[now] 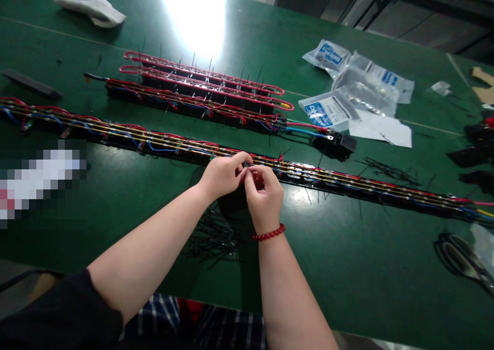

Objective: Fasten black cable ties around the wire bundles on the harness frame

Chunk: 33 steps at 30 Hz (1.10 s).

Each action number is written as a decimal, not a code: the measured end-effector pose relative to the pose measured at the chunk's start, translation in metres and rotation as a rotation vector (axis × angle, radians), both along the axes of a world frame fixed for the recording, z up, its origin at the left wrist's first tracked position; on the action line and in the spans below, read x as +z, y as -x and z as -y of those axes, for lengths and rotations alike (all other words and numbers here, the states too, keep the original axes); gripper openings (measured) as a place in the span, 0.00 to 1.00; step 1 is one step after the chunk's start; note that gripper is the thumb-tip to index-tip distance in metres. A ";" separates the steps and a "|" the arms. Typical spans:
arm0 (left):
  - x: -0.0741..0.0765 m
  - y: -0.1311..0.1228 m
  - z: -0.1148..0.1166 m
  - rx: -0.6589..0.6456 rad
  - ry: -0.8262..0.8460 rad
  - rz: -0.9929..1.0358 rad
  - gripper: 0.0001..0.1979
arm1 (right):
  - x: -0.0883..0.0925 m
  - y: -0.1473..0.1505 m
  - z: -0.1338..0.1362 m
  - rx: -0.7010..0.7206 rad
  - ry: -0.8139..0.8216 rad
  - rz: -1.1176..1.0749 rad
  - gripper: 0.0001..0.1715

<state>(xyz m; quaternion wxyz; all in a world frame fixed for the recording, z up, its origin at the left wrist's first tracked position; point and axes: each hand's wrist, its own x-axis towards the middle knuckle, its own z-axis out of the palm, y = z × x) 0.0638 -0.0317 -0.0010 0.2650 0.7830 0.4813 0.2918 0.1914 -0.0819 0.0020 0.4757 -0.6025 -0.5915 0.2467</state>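
Observation:
A long black rail carrying red, blue and yellow wires crosses the green table. Over its middle, my left hand and my right hand meet fingertip to fingertip at the wires. Both are closed in a pinch; whatever lies between the fingers is too small and hidden to make out. A red bead bracelet circles my right wrist. Loose black cable ties lie in a heap below my hands, partly behind my left forearm. Thin black tie ends stick up from the rail right of my hands.
Behind the rail lie shorter wired bars with red looped cables and upright ties, ending at a black connector. Plastic bags, a white glove, a black bar, more cable ties and scissors lie around.

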 end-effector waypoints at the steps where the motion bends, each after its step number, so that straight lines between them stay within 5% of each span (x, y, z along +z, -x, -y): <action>1: 0.001 -0.001 0.000 0.001 0.002 0.004 0.10 | 0.000 0.000 0.000 -0.032 0.015 0.012 0.07; 18: 0.001 -0.002 0.001 0.034 -0.016 -0.011 0.10 | -0.006 -0.002 -0.004 -0.053 0.201 0.027 0.11; 33: -0.002 -0.002 -0.001 0.038 -0.026 -0.025 0.10 | -0.005 -0.001 -0.005 -0.049 0.333 -0.242 0.12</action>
